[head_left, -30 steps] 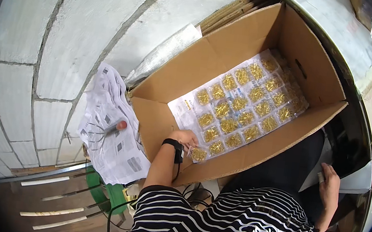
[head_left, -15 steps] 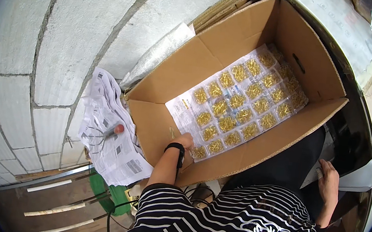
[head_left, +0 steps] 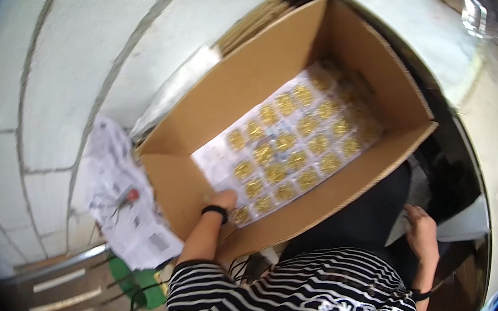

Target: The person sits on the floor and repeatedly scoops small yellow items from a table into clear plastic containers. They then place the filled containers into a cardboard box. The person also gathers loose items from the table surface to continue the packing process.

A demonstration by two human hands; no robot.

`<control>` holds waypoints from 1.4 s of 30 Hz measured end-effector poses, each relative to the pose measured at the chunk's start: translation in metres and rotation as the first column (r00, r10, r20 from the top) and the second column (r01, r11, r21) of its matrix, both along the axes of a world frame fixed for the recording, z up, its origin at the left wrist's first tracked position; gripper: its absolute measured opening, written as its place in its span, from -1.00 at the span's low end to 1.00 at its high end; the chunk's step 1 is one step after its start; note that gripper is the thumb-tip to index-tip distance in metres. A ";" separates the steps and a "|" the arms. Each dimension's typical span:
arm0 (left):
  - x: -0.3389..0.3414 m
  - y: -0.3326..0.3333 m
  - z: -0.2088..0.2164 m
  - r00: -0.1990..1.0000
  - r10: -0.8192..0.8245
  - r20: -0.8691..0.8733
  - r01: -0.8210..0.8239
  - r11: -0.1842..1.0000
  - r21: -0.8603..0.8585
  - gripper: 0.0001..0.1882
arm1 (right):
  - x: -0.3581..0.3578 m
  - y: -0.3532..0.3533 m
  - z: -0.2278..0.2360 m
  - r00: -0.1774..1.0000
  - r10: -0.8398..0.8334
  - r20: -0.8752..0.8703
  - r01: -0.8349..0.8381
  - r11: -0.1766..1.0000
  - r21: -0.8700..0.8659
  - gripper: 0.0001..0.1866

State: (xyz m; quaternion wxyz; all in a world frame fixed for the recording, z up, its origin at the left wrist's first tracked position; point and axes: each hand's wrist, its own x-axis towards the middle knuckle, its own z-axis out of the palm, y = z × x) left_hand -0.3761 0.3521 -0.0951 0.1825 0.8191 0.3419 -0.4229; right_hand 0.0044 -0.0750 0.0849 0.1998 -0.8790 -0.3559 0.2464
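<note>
My left hand [head_left: 224,200], with a black band on its wrist, reaches into a deep cardboard box [head_left: 176,191] at its near left corner. Its fingers are smeared by motion and partly hidden, beside the nearest of the small clear bags of gold-coloured screws [head_left: 275,173]. The bags lie in rows over printed white paper [head_left: 216,159] on the box floor. Outside the box, by my dark-clothed leg, my right hand [head_left: 421,232] hangs with its fingers bent inward. Whatever lies between those fingers is too blurred to make out.
Crumpled printed sheets [head_left: 137,229] lie left of the box, with a red-ended tool [head_left: 132,195] on them. A pale block wall [head_left: 64,81] stands behind. Flattened cardboard [head_left: 257,23] leans at the box's far side. Green material [head_left: 146,290] and dark cables are below.
The whole view has shifted, so the box and hands appear further left, and it is blurrier. My left hand stays at the same corner of the box; the bags look unchanged.
</note>
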 end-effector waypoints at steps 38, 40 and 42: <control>0.008 0.023 0.015 0.994 -0.105 -0.004 0.104 0.992 -0.077 -0.88 | -0.012 0.005 -0.003 0.998 0.039 -0.051 -0.038 0.999 0.027 -0.62; -0.009 0.044 -0.011 0.759 -0.650 0.037 0.650 0.760 0.029 -0.84 | -0.011 -0.004 0.004 0.996 0.064 0.067 -0.065 0.998 0.013 -0.65; 0.000 0.046 0.014 0.977 -0.186 0.106 0.199 0.971 -0.131 -0.76 | -0.005 -0.017 0.001 0.990 0.066 0.121 -0.078 0.992 0.096 -0.67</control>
